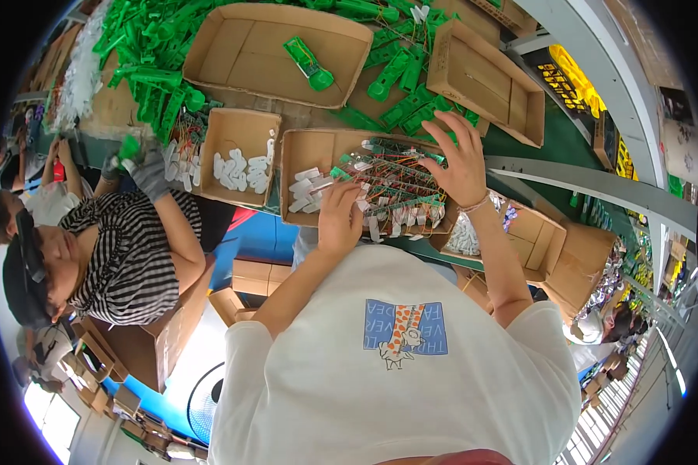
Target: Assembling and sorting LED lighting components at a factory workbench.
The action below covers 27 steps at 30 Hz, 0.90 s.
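My left hand (339, 218) rests at the near edge of a shallow cardboard box (306, 142), its fingers close together and bent over white plastic pieces (306, 191). Whatever is under those fingertips is hidden. To the right lies a heap of wired circuit boards (399, 172), small and green with red and dark leads and white parts attached. Over the heap's right end hangs my right hand (459, 172), fingers spread and nothing visible in it. Just beyond its fingertips are green plastic housings (411, 108).
A large cardboard tray (236, 58) at the back holds one green housing (309, 63). A smaller box (240, 124) of white pieces stands left, another tray (481, 74) back right. A metal bar (582, 178) runs along the right. A co-worker's gloved hand (151, 174) works at the left.
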Motion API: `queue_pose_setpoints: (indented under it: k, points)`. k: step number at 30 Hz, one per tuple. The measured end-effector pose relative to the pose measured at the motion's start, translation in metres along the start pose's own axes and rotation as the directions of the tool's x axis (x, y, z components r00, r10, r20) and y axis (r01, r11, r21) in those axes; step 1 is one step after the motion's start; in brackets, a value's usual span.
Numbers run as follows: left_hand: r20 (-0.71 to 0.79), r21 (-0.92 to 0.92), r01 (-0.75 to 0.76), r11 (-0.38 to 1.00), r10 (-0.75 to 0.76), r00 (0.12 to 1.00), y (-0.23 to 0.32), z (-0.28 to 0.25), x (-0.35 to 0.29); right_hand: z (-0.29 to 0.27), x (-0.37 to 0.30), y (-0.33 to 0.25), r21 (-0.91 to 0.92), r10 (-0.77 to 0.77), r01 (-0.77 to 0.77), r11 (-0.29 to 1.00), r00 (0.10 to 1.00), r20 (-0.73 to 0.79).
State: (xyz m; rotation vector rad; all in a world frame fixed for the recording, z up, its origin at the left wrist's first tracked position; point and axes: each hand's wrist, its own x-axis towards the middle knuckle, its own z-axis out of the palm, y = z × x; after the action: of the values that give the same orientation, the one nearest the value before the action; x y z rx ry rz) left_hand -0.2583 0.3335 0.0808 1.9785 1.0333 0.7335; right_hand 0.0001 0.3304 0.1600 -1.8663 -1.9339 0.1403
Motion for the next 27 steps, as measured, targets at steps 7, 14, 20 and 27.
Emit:
queue_pose_setpoints:
  k: [7, 14, 20, 27]
  points:
    - [0.103, -0.083, -0.017, 0.996, 0.026, 0.994, 0.012, 0.010, -0.008, 0.006, -0.003, 0.003, -0.008, 0.013, -0.013, 1.000, 1.000, 0.011]
    - [0.052, -0.108, -0.041, 0.993, 0.047, 0.998, 0.028, 0.023, 0.019, 0.011, -0.010, -0.007, 0.006, 0.018, -0.018, 1.000, 1.000, -0.007]
    - [-0.145, -0.014, -0.033, 0.999, 0.030, 0.989, 0.034, 0.032, 0.052, 0.008, -0.008, -0.010, 0.010, 0.050, -0.050, 0.999, 0.999, -0.008]
    - [-0.035, -0.078, -0.089, 0.993, 0.087, 0.996, 0.030, 0.031, 0.103, 0.030, -0.008, -0.006, -0.010, 0.098, -0.098, 0.995, 0.995, 0.025]
